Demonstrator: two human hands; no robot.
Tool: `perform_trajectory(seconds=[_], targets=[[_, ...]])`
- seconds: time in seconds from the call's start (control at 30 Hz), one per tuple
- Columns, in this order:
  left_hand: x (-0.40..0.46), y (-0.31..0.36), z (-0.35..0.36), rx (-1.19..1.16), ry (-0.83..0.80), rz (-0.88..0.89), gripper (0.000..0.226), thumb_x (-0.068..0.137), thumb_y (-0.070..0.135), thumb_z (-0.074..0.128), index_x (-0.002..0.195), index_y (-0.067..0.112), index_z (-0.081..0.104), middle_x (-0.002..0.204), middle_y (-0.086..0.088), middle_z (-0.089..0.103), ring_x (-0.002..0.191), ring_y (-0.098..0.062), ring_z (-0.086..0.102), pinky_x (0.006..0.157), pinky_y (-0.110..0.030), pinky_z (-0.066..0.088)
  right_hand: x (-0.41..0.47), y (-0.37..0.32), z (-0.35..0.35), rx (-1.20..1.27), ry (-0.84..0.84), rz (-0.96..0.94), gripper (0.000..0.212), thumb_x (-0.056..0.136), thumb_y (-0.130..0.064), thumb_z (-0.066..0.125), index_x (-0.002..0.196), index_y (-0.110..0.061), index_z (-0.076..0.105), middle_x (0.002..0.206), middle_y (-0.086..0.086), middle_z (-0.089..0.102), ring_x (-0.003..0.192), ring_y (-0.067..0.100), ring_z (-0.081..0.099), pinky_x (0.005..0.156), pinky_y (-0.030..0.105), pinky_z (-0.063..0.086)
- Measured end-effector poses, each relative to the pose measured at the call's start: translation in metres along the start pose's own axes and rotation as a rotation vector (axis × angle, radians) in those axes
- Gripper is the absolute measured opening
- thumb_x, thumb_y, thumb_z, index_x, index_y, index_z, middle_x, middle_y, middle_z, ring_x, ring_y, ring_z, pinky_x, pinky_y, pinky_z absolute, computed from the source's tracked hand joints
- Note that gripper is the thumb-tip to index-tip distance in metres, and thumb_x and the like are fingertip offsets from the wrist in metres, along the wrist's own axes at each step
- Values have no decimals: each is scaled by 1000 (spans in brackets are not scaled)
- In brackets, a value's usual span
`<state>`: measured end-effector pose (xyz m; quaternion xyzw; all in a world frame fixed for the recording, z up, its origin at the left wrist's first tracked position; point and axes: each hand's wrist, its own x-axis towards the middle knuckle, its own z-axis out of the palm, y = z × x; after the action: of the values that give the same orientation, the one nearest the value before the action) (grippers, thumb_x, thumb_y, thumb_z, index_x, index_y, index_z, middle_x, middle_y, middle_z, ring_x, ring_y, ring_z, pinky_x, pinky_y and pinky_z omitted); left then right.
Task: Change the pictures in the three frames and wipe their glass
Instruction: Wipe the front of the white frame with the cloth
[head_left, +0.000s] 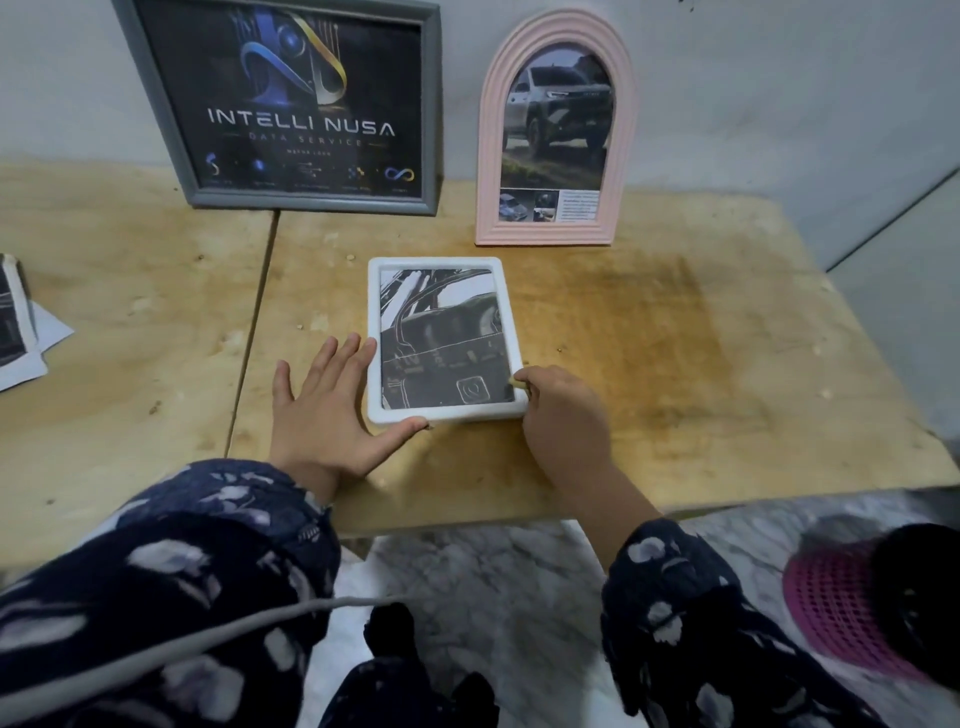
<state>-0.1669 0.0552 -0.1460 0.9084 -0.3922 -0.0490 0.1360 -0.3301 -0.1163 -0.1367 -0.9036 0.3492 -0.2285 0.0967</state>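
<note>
White frame (444, 338) lies flat near the front edge of a stained plywood table (675, 364), its long axis running away from the person, picture side up. The left hand (332, 410) rests spread and flat beside it, fingertips and thumb touching its left and near edges. The right hand (558, 410) is curled at the near right corner, pinching something small and pale. Marble-patterned floor (493, 587) shows below. Farther back, a pink arched frame (558, 130) and a grey frame (291, 104) stand upright against the pale wall (779, 104). Loose prints (15, 322) lie far left.

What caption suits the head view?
Left hand steadies flat white rectangular frame; right hand pinches its lower corner.
</note>
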Motion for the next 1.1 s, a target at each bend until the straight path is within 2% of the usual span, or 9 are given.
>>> perform_trajectory(seconds=[0.1, 0.27, 0.43, 0.6, 0.73, 0.83, 0.93, 1.0, 1.1], targets=[[1, 0, 0, 2, -1, 0, 109, 63, 95, 25, 152, 32, 15, 160, 10, 14, 148, -9, 4, 116, -55, 1, -10, -7, -7, -18, -7, 51, 34, 62, 10, 65, 83, -15, 76, 64, 3, 66, 49, 26, 60, 48, 22, 41], [1, 0, 0, 36, -12, 3, 109, 64, 95, 24, 152, 32, 11, 160, 11, 11, 148, -10, 1, 116, -55, 0, -23, -22, -16, 28, -167, 178, 37, 85, 0, 44, 111, -14, 67, 93, 5, 66, 82, 26, 61, 68, 32, 45], [1, 0, 1, 44, -12, 15, 105, 68, 92, 26, 152, 31, 11, 160, 9, 11, 148, -11, 2, 116, -56, 0, -26, -52, -12, 83, -268, 225, 38, 91, -5, 40, 121, -17, 61, 110, 5, 65, 98, 27, 60, 76, 33, 43], [3, -3, 1, 21, -35, 37, 92, 77, 85, 20, 152, 32, 12, 160, 11, 11, 148, -11, 2, 116, -54, -2, -23, -76, -8, 142, -291, 258, 37, 90, -6, 43, 119, -16, 63, 110, 6, 68, 100, 25, 61, 80, 30, 43], [8, -5, -3, -197, -17, -40, 55, 97, 52, 17, 148, 36, 30, 157, 13, 24, 147, -7, 10, 118, -48, -3, -23, -98, -5, 165, -318, 288, 35, 91, -7, 44, 118, -16, 63, 112, 6, 68, 102, 25, 60, 83, 31, 44], [16, 2, -6, -278, -58, -103, 46, 103, 35, 17, 146, 37, 33, 155, 17, 26, 145, -3, 13, 119, -44, -3, -22, -113, -8, 153, -367, 278, 34, 92, -9, 45, 119, -20, 63, 114, 2, 67, 105, 21, 60, 83, 28, 43], [19, -1, -11, -261, -122, -67, 49, 102, 31, 15, 147, 38, 32, 156, 17, 25, 144, -3, 14, 118, -43, -1, -16, -129, -11, 212, -466, 278, 32, 90, -10, 47, 112, -24, 66, 113, 0, 68, 104, 20, 61, 84, 27, 45], [20, -6, -12, -230, -129, -20, 49, 101, 30, 17, 147, 38, 33, 155, 15, 27, 143, -4, 19, 117, -42, 6, 0, -126, -16, 330, -536, 361, 31, 87, -8, 47, 98, -25, 70, 107, 0, 70, 98, 20, 63, 86, 28, 50], [26, -14, -11, -193, -21, 20, 47, 98, 42, 22, 137, 38, 46, 145, 14, 44, 132, -8, 38, 106, -40, 20, 37, -112, -29, 430, -507, 507, 24, 89, -13, 49, 84, -25, 70, 88, -2, 71, 83, 20, 66, 77, 36, 57]])
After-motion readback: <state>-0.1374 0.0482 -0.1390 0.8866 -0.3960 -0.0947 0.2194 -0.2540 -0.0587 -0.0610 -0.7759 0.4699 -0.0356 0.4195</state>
